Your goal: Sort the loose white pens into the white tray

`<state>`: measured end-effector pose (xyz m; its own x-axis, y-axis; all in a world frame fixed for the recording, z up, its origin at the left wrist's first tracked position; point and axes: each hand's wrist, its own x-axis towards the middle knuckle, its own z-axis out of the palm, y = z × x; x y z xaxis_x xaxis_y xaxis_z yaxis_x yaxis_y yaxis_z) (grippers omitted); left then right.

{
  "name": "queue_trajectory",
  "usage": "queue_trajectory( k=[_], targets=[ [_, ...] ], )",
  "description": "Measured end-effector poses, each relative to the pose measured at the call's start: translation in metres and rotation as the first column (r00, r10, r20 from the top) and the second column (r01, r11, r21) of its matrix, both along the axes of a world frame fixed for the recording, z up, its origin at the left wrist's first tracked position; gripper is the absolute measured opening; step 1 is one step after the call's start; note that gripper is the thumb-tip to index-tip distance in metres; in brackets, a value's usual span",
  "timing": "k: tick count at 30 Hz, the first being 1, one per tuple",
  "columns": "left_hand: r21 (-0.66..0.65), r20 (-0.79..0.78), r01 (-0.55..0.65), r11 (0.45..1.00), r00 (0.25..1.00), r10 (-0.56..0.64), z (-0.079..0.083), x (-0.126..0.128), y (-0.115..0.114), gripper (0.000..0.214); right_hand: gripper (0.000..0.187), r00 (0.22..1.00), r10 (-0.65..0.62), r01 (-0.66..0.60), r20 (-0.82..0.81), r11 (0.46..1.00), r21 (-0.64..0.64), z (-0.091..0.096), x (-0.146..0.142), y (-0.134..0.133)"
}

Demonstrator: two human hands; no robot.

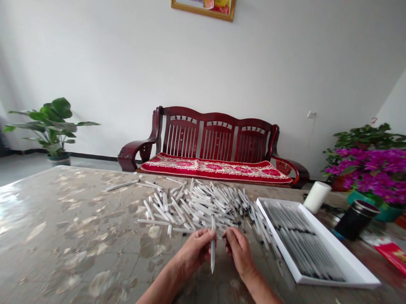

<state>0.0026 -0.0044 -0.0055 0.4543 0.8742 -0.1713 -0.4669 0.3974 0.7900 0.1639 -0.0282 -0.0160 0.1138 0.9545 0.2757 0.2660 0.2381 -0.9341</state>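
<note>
- Left hand (192, 249): fingers pinched closed around a pale, slim pen (212, 256), tip pointing down toward the wearer, above the near counter (84, 254).
- Right hand (239, 250): just beside the pen, fingers curled in, thumb near fingertips; cannot tell whether something small sits between them.
- Risk, as judged: a smooth round barrel in a light pinch could twist or slide if pushed off-axis.
- A dropped pen would likely roll, the counter looking slick and glossy under window glare.
- The heap (200, 203) lies close ahead of both hands; a knuckle could scatter loose pieces, stacked crosswise with little to hold them.
- Stray pens lie right along the left side of the white tray (349, 261); a sleeve-height sweep might jam or knock them.
- Materials: barrels look like frosted translucent plastic, some dark-ended; tray shallow, rectangular, thin-walled, probably card.
- Pens inside the tray (296, 236) lie flat in two close-set bands.
- Counter patterned in mottled grey-brown, with pale petal shapes.
</note>
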Motion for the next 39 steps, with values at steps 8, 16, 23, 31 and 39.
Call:
queue_trajectory(
  k=[8,16,23,31,39],
  targets=[
    [-0.143,0.138,-0.698,0.701,0.688,0.713,0.002,-0.027,0.03,0.036,0.036,0.881,-0.188,0.076,0.434,0.962,0.262,-0.021,-0.006,0.008],
    [-0.016,0.017,-0.77,0.637,0.637,0.771,-0.012,-0.022,0.033,0.039,0.055,0.654,-0.152,0.045,0.741,0.986,0.162,-0.016,-0.008,0.016],
    [0.001,-0.002,-0.818,0.576,0.576,0.818,-0.012,-0.031,0.038,0.038,0.054,0.58,0.008,-0.008,0.815,1.0,-0.003,-0.002,-0.002,0.029],
    [-0.023,-0.03,-0.887,0.461,0.462,0.886,-0.01,-0.044,0.042,0.035,0.041,0.572,-0.036,-0.018,0.82,0.998,0.056,0.015,-0.028,0.027],
    [-0.001,-0.044,-0.887,0.461,0.461,0.886,-0.009,-0.043,0.039,0.037,0.035,0.561,-0.135,0.041,0.817,0.99,0.135,0.012,-0.055,0.041]
  ],
)
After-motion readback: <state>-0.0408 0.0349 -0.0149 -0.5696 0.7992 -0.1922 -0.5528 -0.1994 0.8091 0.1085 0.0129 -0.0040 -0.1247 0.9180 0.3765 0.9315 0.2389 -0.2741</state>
